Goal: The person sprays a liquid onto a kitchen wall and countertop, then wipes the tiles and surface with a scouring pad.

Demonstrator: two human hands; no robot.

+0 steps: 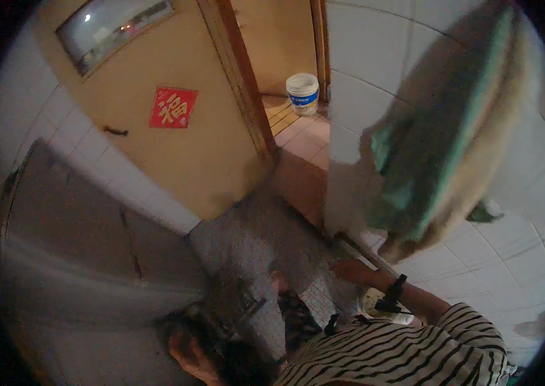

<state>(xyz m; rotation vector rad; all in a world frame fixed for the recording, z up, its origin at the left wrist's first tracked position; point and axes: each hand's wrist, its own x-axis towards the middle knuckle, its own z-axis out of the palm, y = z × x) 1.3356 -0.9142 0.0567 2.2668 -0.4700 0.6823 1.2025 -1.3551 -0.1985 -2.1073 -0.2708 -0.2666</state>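
Note:
My right hand (353, 271) is dim and blurred beside a pale pole or rail (364, 251) that runs along the foot of the tiled wall. Whether its fingers close on that pole is hidden. A black band (394, 292) circles my right wrist. At the bottom left, my left hand (192, 356) is next to a dark, blurred mass (243, 359); I cannot make out what this is or whether the hand grips it. Below my right forearm, a pale container (373, 301) is partly covered.
A beige door (176, 159) bears a red paper decoration (174, 107) and a dark handle (115, 130). Beyond the doorway is a white plastic bucket (303, 91). Green and beige cloths (456, 159) hang along the right tiled wall (369, 43). Grey floor (238, 236) lies ahead.

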